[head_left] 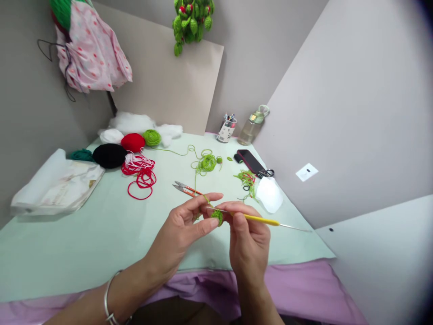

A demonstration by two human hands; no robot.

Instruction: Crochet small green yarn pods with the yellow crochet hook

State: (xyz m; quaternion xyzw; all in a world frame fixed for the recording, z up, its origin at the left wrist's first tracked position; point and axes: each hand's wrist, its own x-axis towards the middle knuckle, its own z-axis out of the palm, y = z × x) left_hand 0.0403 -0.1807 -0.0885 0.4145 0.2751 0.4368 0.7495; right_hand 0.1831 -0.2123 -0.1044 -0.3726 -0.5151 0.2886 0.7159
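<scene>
My left hand [184, 232] pinches a small green crochet piece [217, 217] between thumb and fingers, with its index finger stretched out above. A strand of green yarn [195, 180] runs from that hand back to a loose tangle of green yarn [207, 162] on the table. In my right hand [248, 234] is a crochet hook [260, 219] with a yellow handle, held like a pen. Its metal tip lies at the top of the crochet piece, close to the left fingers. Just behind the left hand lie orange-handled thread snips [186, 188], partly hidden by it.
Balls of black [110, 155], red [133, 142] and green yarn [152, 137] sit at the back left, near white stuffing [131, 123]. Loose red yarn [142, 180] lies before them. A phone [250, 160], yarn scraps [246, 179], a pen cup [226, 130] and a bottle [252, 127] stand or lie right.
</scene>
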